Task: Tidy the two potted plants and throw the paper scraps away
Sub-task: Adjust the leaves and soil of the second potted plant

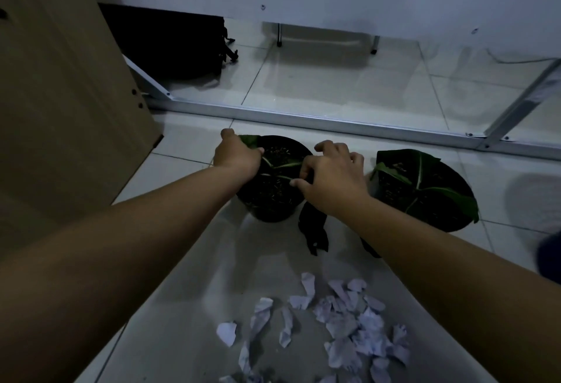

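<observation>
My left grip (pixel 236 155) pinches a leaf (pixel 249 140) at the rim of the pot (pixel 273 200) mid-frame, my right grip (pixel 331 176) pinches its stem, while paper scraps (pixel 349 328) litter the floor (pixel 188 322) at the lower middle.

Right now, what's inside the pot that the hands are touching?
The left pot holds dark soil with small pale flecks and a small plant with green leaves. The left hand and right hand are on its leaves, hiding part of them. The roots are buried, unseen.
</observation>
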